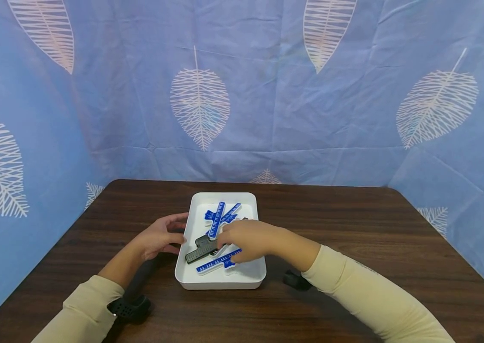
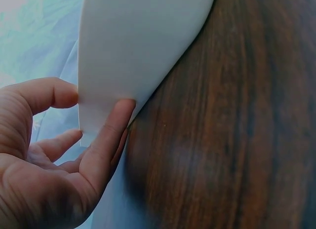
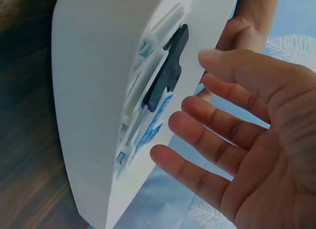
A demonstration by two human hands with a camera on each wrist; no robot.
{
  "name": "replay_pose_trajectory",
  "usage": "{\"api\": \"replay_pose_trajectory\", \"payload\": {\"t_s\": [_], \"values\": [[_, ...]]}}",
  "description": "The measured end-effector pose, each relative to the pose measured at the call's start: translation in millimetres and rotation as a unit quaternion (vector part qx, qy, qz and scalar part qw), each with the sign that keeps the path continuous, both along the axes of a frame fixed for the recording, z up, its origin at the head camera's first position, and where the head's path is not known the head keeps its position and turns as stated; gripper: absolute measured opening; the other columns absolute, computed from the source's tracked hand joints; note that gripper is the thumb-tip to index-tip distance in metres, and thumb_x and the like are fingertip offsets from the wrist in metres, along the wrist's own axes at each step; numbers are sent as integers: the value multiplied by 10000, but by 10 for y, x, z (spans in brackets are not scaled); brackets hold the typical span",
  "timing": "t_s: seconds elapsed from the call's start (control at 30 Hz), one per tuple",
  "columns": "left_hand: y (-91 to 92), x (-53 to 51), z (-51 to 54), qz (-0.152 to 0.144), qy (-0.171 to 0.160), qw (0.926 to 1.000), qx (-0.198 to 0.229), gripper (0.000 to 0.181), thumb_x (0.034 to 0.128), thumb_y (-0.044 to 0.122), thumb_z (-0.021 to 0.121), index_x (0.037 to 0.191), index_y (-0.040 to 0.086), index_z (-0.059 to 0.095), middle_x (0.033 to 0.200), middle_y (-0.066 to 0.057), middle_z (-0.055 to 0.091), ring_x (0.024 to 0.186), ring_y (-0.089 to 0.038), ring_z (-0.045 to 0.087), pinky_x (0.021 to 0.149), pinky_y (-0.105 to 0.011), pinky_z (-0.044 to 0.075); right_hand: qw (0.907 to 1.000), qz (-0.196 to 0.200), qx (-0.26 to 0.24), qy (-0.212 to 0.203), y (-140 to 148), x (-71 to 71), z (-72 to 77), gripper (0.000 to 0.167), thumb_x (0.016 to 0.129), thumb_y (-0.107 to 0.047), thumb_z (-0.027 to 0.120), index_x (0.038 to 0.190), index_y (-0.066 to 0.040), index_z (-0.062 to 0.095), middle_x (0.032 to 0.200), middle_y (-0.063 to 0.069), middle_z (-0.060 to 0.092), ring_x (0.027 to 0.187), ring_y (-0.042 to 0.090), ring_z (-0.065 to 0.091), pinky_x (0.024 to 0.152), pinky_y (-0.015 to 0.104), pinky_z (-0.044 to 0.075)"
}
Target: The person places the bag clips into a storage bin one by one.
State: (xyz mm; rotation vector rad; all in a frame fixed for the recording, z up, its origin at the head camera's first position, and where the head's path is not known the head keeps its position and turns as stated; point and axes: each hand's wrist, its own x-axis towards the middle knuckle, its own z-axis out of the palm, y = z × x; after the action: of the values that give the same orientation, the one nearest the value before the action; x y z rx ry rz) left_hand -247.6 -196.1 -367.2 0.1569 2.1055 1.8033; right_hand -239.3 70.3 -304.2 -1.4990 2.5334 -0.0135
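A white tray holds several sheet-music clips with piano-key patterns. Blue clips overlap toward its far end, and another blue clip lies near its front. Between them is a black clip, partly covered by other things. My left hand touches the tray's left side with its fingertips, as the left wrist view shows against the white wall. Over the tray's right half hovers my right hand. In the right wrist view its fingers are spread and loosely bent, holding nothing, above the clips.
The tray stands on a dark brown wooden table. Blue cloth with white leaf prints hangs behind it and at both sides. A black device is strapped at the left wrist, and another black device is below the right wrist.
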Motion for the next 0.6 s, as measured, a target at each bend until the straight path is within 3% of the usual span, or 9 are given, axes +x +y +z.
{"api": "replay_pose_trajectory", "payload": {"t_s": [0.37, 0.6], "values": [[29, 32, 20, 67, 205, 9991, -363, 754, 832, -35, 636, 1501, -12, 288, 1421, -301, 374, 1146, -422, 553, 834, -513, 547, 9967, -397, -424, 568, 391, 137, 75, 293, 872, -215, 722, 1156, -149, 686, 1127, -6, 655, 1029, 147, 617, 850, 367, 542], [68, 54, 0, 266, 542, 9957, -698, 682, 833, -55, 633, 1457, -53, 357, 1347, -292, 455, 1093, -386, 594, 768, -471, 576, 9894, -598, -1009, 858, 706, 179, 47, 250, 843, -202, 751, 1076, -139, 685, 1003, -1, 651, 764, 78, 541, 664, 286, 513]]}}
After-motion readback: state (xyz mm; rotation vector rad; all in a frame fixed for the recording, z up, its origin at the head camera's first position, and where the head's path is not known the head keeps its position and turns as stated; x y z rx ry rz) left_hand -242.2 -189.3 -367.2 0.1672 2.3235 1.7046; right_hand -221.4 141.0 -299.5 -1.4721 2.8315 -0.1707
